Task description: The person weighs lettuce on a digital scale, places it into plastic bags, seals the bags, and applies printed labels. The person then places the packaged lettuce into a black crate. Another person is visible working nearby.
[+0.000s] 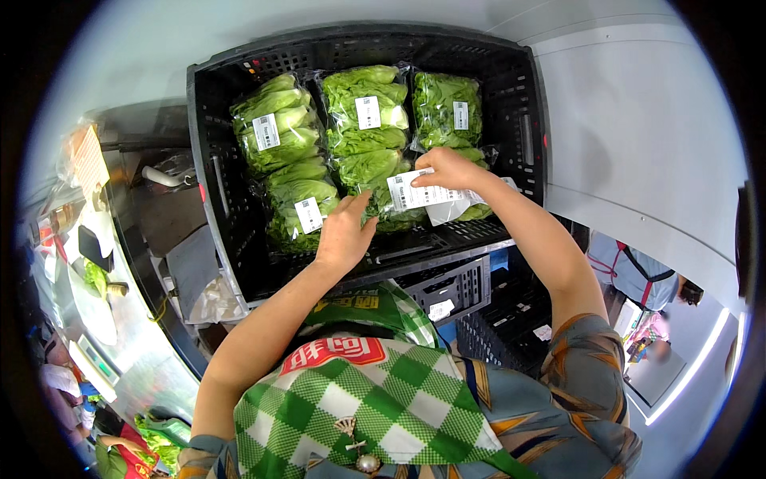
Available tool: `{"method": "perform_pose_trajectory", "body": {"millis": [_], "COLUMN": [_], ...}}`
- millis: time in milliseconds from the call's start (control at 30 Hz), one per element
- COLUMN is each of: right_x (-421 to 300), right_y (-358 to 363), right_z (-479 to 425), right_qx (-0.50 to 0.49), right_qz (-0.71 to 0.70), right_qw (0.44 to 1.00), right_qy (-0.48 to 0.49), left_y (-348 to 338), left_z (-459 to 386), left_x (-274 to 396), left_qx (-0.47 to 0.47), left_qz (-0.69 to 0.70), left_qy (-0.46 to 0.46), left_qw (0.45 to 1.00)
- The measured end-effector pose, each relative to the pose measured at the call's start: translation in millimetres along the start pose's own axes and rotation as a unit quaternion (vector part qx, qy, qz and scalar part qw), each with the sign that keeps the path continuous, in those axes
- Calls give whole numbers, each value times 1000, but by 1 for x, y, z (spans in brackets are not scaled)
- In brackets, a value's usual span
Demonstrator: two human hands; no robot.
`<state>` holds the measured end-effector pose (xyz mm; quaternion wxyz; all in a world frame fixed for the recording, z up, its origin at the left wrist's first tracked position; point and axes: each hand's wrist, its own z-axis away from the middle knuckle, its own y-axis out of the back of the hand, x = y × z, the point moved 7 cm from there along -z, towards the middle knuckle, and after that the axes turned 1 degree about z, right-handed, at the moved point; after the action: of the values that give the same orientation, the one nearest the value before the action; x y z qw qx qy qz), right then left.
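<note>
Clear bags of green leaf lettuce (366,141) lie in two rows inside a black plastic crate (541,138). White printed labels are on the three back bags and on the front left bag (296,179). My right hand (446,169) pinches a strip of white labels (413,190) over the front middle bag (365,166). The strip's tail hangs over the front right bag, partly hiding it. My left hand (346,232) is at the near edge of the front middle bag, thumb and fingers apart with nothing between them. Whether its fingertips touch the bag, I cannot tell.
More black crates (452,290) are stacked below, at the near right. To the left runs a metal worktable (137,353) with a phone (96,248), a scale (93,365) and loose lettuce. Other people are at the lower left and far right. A pale wall panel (640,120) borders the crate's right.
</note>
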<state>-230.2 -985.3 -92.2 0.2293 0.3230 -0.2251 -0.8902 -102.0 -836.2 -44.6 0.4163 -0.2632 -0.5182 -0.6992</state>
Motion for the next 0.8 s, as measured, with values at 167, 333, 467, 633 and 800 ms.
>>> {"method": "perform_pose_trajectory", "body": {"millis": [167,333,467,633,800], "right_x": [9,16,21,35,7], "right_y": [-20,-22,-4,47,86], "right_z": [-17,-5,39,98,159], "right_qx": [3,-26,-10,45,84], "right_qz": [13,-17,66,119,42], "right_qw": [999,996,992,981,992], "right_qy": [-29,-80,-103,-145,-80], "left_y": [-40,-65,-67,-67,-54], "left_z": [-8,-14,-15,-16,-19], "left_x": [19,10,13,15,49], "left_qx": [-102,-213,-224,-245,-301], "left_qz": [-105,-256,-293,-410,-472], "left_qy": [-137,-134,-140,-106,-119], "left_qw": [980,933,919,872,820]}}
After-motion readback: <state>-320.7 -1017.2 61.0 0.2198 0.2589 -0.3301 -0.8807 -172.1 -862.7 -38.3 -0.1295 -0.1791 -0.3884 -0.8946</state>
